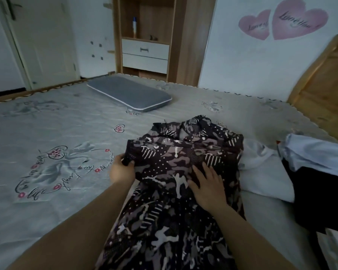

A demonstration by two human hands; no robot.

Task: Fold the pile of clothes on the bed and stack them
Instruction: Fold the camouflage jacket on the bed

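Both your bare forearms reach forward from the bottom edge, the left from about 7 o'clock, the right from about 5 o'clock. Your left hand (121,169) sits at 9 o'clock of the right one, its fingers (125,161) curled and the thumb pinching a corner of the patterned garment (176,191). Your right hand (208,187) lies palm down on that garment, fingers straight and spread, pointing toward 11 o'clock, the wrist level with the forearm. The two hands are near each other but apart.

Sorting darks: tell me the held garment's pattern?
Dark camouflage with white dots and stripes, garment, head view.
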